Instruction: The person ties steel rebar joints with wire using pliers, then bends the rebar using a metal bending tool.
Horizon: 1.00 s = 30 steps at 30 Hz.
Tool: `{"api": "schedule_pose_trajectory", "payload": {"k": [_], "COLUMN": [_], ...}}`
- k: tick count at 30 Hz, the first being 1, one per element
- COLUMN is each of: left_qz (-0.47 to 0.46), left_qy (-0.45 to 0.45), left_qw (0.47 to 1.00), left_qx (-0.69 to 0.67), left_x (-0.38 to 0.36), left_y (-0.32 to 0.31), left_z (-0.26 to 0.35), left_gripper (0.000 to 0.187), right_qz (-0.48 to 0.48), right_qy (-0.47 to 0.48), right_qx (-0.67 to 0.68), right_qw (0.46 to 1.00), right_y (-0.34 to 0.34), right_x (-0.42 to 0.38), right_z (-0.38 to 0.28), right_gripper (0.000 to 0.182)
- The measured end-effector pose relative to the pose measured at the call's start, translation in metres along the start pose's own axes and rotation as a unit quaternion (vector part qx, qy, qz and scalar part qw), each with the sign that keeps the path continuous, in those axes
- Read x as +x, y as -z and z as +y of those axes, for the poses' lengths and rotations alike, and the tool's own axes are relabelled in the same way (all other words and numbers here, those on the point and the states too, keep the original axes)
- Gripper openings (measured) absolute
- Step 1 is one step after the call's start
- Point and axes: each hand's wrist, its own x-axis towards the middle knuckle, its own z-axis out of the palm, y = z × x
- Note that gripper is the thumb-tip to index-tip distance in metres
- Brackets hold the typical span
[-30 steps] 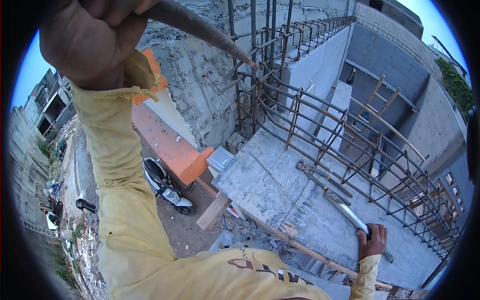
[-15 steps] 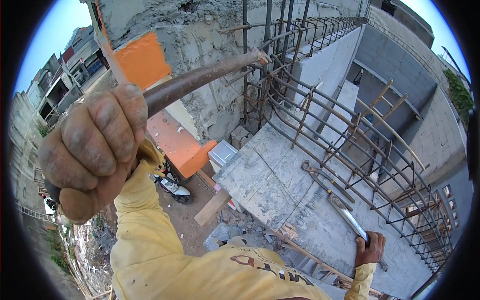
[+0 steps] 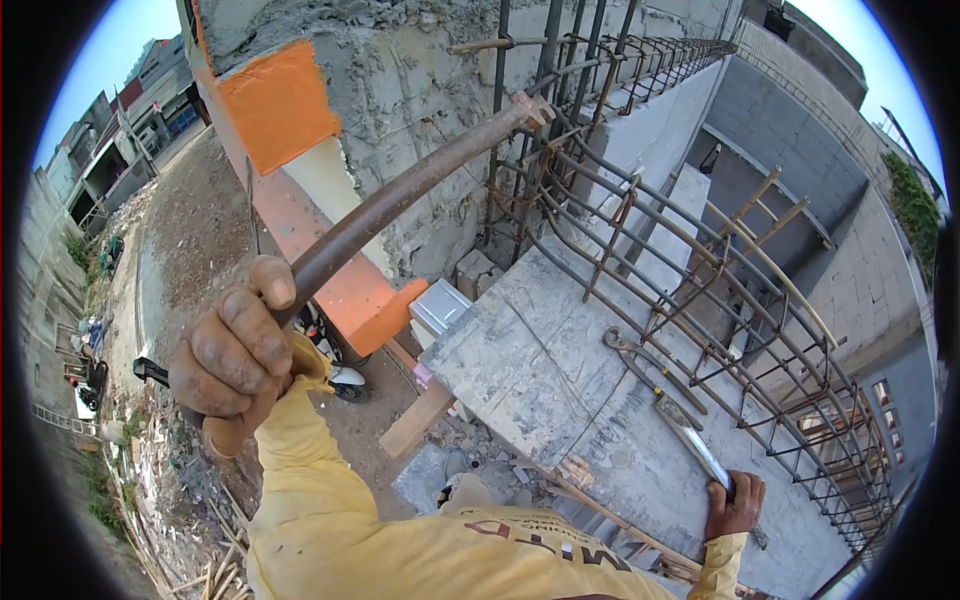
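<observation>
My left hand (image 3: 232, 350) is closed around a rebar bending bar (image 3: 405, 190), raised on the left of the view. Its notched far end overlaps the steel rods by the wall corner. At the lower right, my right hand (image 3: 736, 503) is closed on a long tool with a bright metal shaft (image 3: 701, 447), which lies on the concrete slab (image 3: 530, 360). Just beyond that tool lies a pair of pincers (image 3: 648, 366), jaws pointing away from me. A rebar cage (image 3: 690, 265) runs along the slab's right side.
Upright rods (image 3: 553, 60) stand against the rough wall (image 3: 400, 110). An orange-painted ledge (image 3: 370, 315) juts out at the wall's foot. Below the slab edge are a wooden plank (image 3: 416, 420), rubble and a parked motorcycle (image 3: 348, 384). Bamboo poles (image 3: 775, 255) lean behind the cage.
My left hand has moved down and to the right in view, and the bar slants more steeply. My right hand stays on the bright-shafted tool. The view has shifted slightly.
</observation>
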Motion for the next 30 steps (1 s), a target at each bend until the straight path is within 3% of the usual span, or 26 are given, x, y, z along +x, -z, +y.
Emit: {"api": "schedule_pose_trajectory", "payload": {"k": [5,8,12,13,16,19,21,24,25,30], "left_qz": [0.005,-0.002,-0.006,-0.016,0.003,-0.011,-0.041,-0.11,-0.078,-0.323], "left_qy": [0.048,0.109,0.189,0.213,0.3,0.422,0.476,0.574,0.599,0.619], "left_qw": [0.998,0.991,0.98,0.974,0.953,0.893,0.851,0.768,0.751,0.575], "left_qx": [-0.04,-0.08,-0.066,-0.078,0.036,0.154,0.22,0.262,0.266,0.426], "left_x": [0.016,0.036,0.046,0.047,0.055,0.077,0.094,0.127,0.13,0.191], "left_y": [-0.004,-0.007,-0.006,-0.002,-0.005,-0.011,-0.013,-0.022,-0.022,-0.042], "left_z": [0.011,0.019,0.039,0.045,0.069,0.098,0.11,0.122,0.122,0.109], "left_gripper": [0.057,0.063,0.047,0.035,0.033,0.038,0.052,0.052,0.061,0.075], "right_qz": [-0.008,0.004,0.016,0.012,-0.024,-0.07,-0.059,-0.038,-0.038,-0.074], "right_qy": [-0.019,0.019,0.028,0.023,0.005,-0.029,-0.004,0.028,0.033,0.05], "right_qx": [0.015,0.028,0.071,0.082,0.091,0.099,0.106,0.107,0.112,0.12], "right_qw": [1.0,0.999,0.997,0.996,0.996,0.992,0.993,0.993,0.992,0.989], "right_y": [0.005,0.006,0.012,0.016,0.018,0.021,0.02,0.012,0.011,-0.001], "right_x": [-0.001,-0.004,-0.007,-0.007,-0.007,0.001,0.008,0.016,0.019,0.032], "right_z": [-0.003,0.003,0.004,0.003,0.007,0.006,0.002,-0.001,-0.003,-0.007], "right_gripper": [0.033,0.033,0.035,0.033,0.033,0.033,0.032,0.032,0.032,0.032]}}
